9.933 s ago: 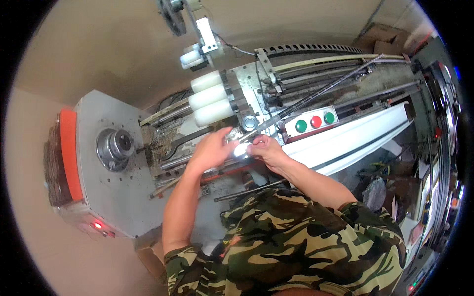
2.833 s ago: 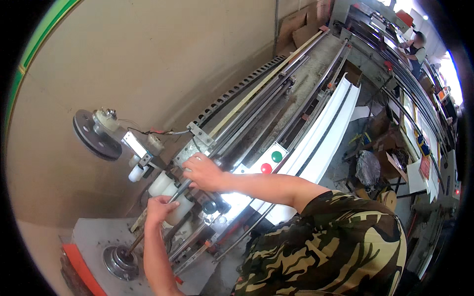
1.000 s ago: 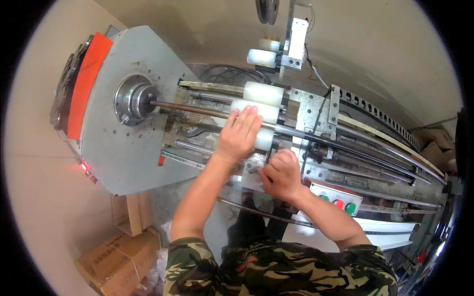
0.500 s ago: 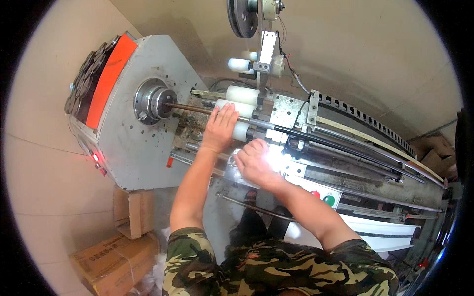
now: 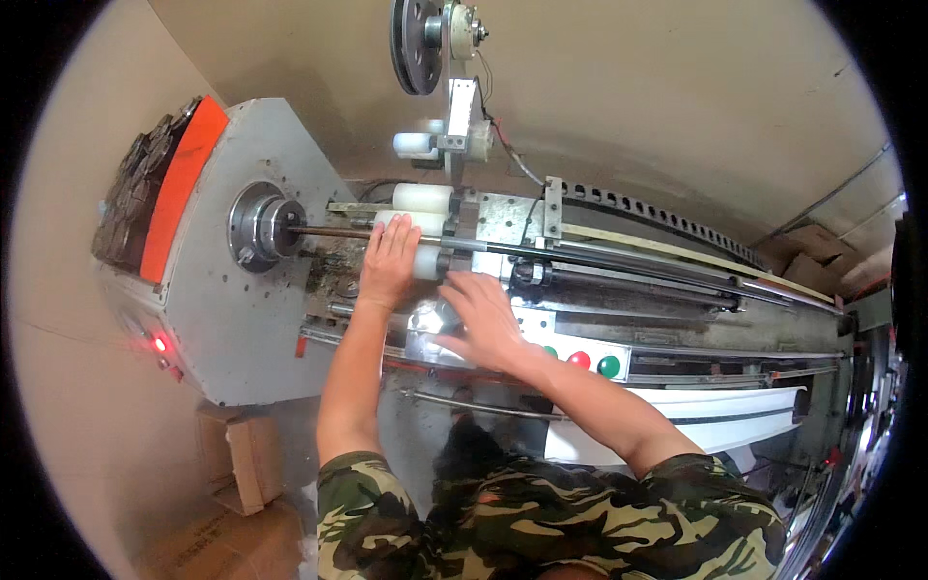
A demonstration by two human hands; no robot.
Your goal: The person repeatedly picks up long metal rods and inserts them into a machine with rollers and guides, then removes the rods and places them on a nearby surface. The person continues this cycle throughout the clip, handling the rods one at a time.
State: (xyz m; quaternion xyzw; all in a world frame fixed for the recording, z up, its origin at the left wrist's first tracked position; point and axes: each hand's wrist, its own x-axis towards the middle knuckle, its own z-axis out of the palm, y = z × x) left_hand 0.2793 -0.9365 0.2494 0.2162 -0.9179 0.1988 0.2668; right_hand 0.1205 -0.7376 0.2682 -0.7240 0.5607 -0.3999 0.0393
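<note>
My left hand [image 5: 388, 263] lies flat across a long thin rod [image 5: 338, 232], its fingers stretched out together onto a white roller [image 5: 426, 221]. From a round metal chuck [image 5: 269, 228] the rod runs rightward past the rollers, joining a grey sleeve and a dark bar [image 5: 580, 253]. Behind is another white roller [image 5: 422, 198]; a third roller [image 5: 425, 262] shows between my hands. My right hand [image 5: 486, 319] is open, fingers apart, over the near side of the machine carriage. It appears to hold nothing. Beside it sits a clear, shiny sheet or cover [image 5: 425, 327].
A grey machine housing [image 5: 261, 329] with an orange strip [image 5: 184, 184] stands left. Near my right wrist is a button panel with a red button [image 5: 578, 360] and green ones. A pulley [image 5: 418, 43] rises behind. Cardboard boxes [image 5: 253, 464] stand lower left; a white trough [image 5: 715, 411] lies right.
The whole view has shifted, with the machine lower and further left. My right hand has gone from curled to spread fingers, and the bright glare beside it is gone. My left hand stays on the rod.
</note>
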